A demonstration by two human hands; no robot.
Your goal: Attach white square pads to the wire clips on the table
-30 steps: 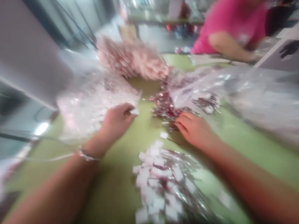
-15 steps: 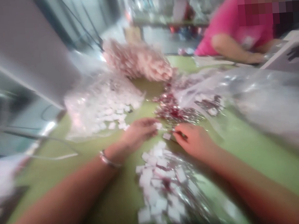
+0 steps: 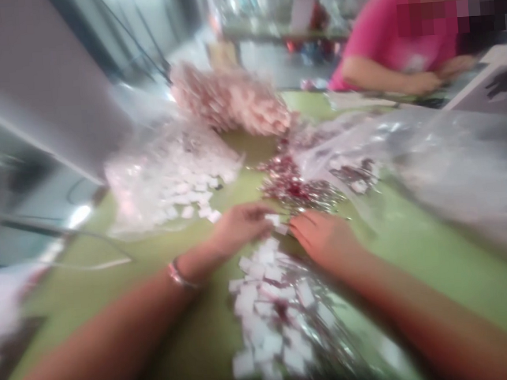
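Observation:
My left hand (image 3: 247, 225) is closed in a pinch on a small white tag (image 3: 273, 219) over the green table. Close by on the right, my right hand (image 3: 319, 231) has its fingers pressed together; the piece in them is too blurred to name. A second pale tag lies between the fingertips of both hands, overlapping the first. Below the hands spreads a pile of white tags (image 3: 262, 311) with thin shiny stems (image 3: 318, 318) on its right side. Just beyond my fingers is a heap of red and silver shiny stems (image 3: 290, 181).
A clear plastic bag (image 3: 136, 186) with white tags lies at left. Behind stands a bundle of pink pieces (image 3: 230, 102). Another plastic bag (image 3: 459, 158) covers the right side. A person in a pink shirt (image 3: 369, 49) works across the green table (image 3: 441, 269).
My hands have come closer together, and the tag by my right fingertips now meets the one in my left hand. The other person's hands have shifted.

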